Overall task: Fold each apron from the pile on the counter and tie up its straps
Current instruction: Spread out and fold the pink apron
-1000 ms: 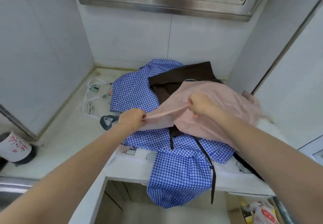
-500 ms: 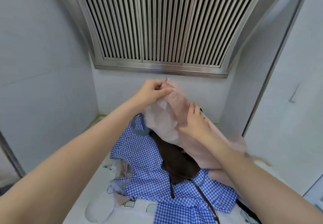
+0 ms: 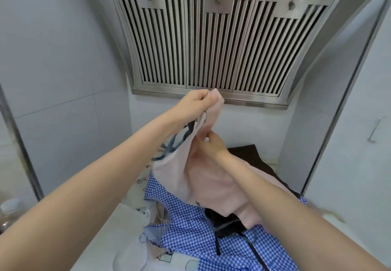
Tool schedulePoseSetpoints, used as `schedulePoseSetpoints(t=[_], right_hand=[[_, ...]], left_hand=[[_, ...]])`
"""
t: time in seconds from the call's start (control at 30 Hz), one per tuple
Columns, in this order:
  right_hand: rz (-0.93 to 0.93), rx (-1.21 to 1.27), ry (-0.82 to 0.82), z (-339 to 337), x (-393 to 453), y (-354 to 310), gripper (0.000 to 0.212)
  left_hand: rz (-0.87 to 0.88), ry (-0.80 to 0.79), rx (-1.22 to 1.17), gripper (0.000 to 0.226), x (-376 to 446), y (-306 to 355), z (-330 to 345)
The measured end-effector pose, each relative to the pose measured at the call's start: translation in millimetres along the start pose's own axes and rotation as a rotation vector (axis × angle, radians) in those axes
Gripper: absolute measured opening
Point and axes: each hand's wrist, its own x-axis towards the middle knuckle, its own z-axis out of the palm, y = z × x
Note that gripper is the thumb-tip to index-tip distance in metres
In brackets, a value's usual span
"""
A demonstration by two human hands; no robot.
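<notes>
A pale pink apron hangs lifted above the pile on the counter. My left hand grips its top corner high up, just below the hood. Lower down, my right hand pinches the pink cloth's edge. A grey-blue strap dangles from the apron's left side. Beneath it lie a blue-and-white checked apron and a dark brown apron with black straps.
A steel range hood with slatted vents hangs close above my left hand. White walls close in on the left and right. A white printed apron lies on the counter at the left. A jar stands at far left.
My left hand has lifted the pink apron from the pile up toward the hood. My right hand has slid along the cloth and stayed lower. The view has tilted upward.
</notes>
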Motion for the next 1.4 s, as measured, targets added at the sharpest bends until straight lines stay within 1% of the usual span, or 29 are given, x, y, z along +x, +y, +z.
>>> schedulePoseSetpoints(t=[0.03,0.1,0.2,0.23,0.27,0.33,0.37,0.47,0.5,0.53,0.57,0.63,0.67,0.7,0.73,0.8,0.83,0.87,0.9,0.93,0.97,1.03,1.07,1.1,1.17,1.23,1.27,1.3,1.4], right_hand=[[-0.014,0.014,0.017,3.5,6.0,-6.8,0.021],[-0.072,0.046,0.052,12.0,16.9,-26.1,0.017],[-0.177,0.095,-0.016,19.1,24.8,-63.4,0.013],[-0.204,0.04,-0.067,19.4,27.3,-72.2,0.012],[-0.207,-0.073,-0.12,17.7,31.1,-75.4,0.017],[-0.15,-0.373,-0.17,9.3,37.9,-73.0,0.025],[-0.104,-0.485,-0.16,2.1,40.0,-67.0,0.023],[-0.036,-0.617,-0.045,-19.4,42.5,-46.8,0.021],[-0.023,-0.664,-0.017,-26.7,42.1,-40.6,0.018],[-0.009,-0.715,0.003,-34.0,42.3,-34.6,0.013],[0.015,-0.764,0.028,-43.2,41.2,-28.5,0.013],[0.057,-0.838,0.101,-65.3,40.1,-21.6,0.02],[0.062,-0.854,0.148,-78.6,41.3,-21.3,0.019],[0.06,-0.859,0.202,-93.2,42.8,-24.1,0.014],[0.056,-0.855,0.269,-109.1,42.9,-31.2,0.01],[0.029,-0.831,0.425,-141.2,46.2,-52.1,0.011],[0.008,-0.797,0.491,-154.8,49.7,-61.7,0.012],[0.0,-0.759,0.538,-168.4,49.4,-71.0,0.014],[-0.001,-0.74,0.53,-178.9,46.8,-78.7,0.014],[0.01,-0.762,0.451,-186.4,41.2,-83.9,0.009],[0.038,-0.786,0.315,-190.1,34.3,-86.3,0.006],[0.18,-0.731,0.078,-190.7,20.1,-82.3,0.022],[0.233,-0.685,0.042,-190.0,16.0,-77.7,0.027],[0.234,-0.655,0.076,-189.5,14.2,-71.9,0.027],[0.215,-0.487,0.302,-192.2,15.2,-62.6,0.019],[0.22,-0.098,0.521,-198.5,18.0,-56.7,0.024],[0.211,0.064,0.618,-204.7,18.9,-54.0,0.028],[0.202,0.137,0.711,-213.2,20.2,-50.6,0.03],[0.165,0.047,0.887,-237.7,17.4,-45.3,0.031]], left_hand=[[-0.019,0.012,-0.019,0.033,-2.6,6.6,-6.4],[-0.024,0.041,-0.056,0.034,-4.3,18.0,-18.8],[0.003,0.123,0.022,0.029,-6.3,33.1,-41.1],[0.006,0.141,0.064,0.027,-7.8,36.9,-49.9],[-0.001,0.152,0.098,0.028,-8.3,38.0,-58.4],[-0.044,0.181,0.134,0.032,-11.9,35.7,-77.1],[-0.077,0.203,0.139,0.033,-13.7,31.9,-85.0],[-0.17,0.287,0.122,0.043,-17.7,16.5,-105.1],[-0.185,0.275,0.123,0.046,-19.5,15.2,-108.2],[-0.208,0.218,0.164,0.047,-21.4,13.8,-111.6],[-0.241,0.11,0.26,0.048,-21.2,13.0,-113.0],[-0.328,-0.155,0.616,0.041,-19.8,14.8,-113.0],[-0.351,-0.224,0.828,0.034,-18.0,17.1,-111.4],[-0.339,-0.245,0.991,0.031,-14.0,20.0,-110.2],[-0.31,-0.233,1.086,0.029,-7.7,23.8,-110.2],[-0.227,-0.151,1.17,0.021,2.3,35.5,-108.6],[-0.185,-0.075,1.191,0.02,5.8,41.1,-109.2],[-0.137,0.042,1.211,0.021,11.7,46.2,-110.1],[-0.106,0.176,1.256,0.021,15.8,51.8,-110.4],[-0.084,0.306,1.355,0.02,18.2,56.5,-111.4],[-0.078,0.408,1.47,0.019,18.3,60.5,-111.7],[-0.074,0.496,1.611,0.022,20.0,65.1,-111.7],[-0.103,0.494,1.618,0.024,21.0,65.7,-110.7],[-0.146,0.478,1.588,0.024,20.9,66.8,-108.1],[-0.223,0.455,1.47,0.023,21.1,67.0,-100.2],[-0.271,0.419,1.247,0.021,21.8,67.6,-92.0],[-0.283,0.366,1.105,0.017,23.1,68.1,-88.1],[-0.293,0.295,0.96,0.012,24.9,69.7,-83.3],[-0.324,0.049,0.663,0.01,26.9,77.7,-65.7]])
